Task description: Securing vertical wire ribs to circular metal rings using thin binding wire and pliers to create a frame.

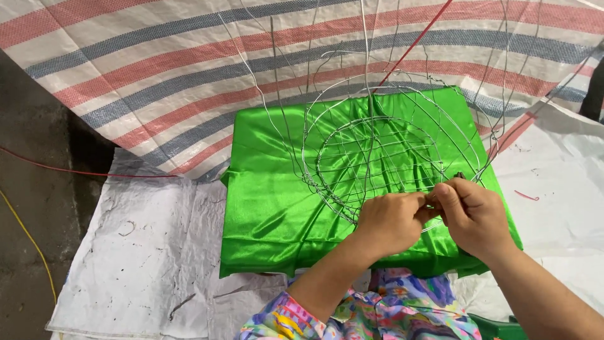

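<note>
A round frame of thin silver wire [377,148] stands on a block wrapped in shiny green cloth [277,189]. Several long wire ends rise from its hoops toward the top of the view. My left hand [390,220] pinches the frame's near rim with closed fingers. My right hand [472,217] is closed on the same rim just to the right, and a small dark tool tip [459,176] shows above its fingers. The two hands touch at the rim.
A red, blue and white striped tarp [157,69] hangs behind the block. White woven sheets [145,252] cover the ground. A red wire [415,41] runs up from the frame; another red wire [63,169] and a yellow wire [28,236] cross the dark floor at left.
</note>
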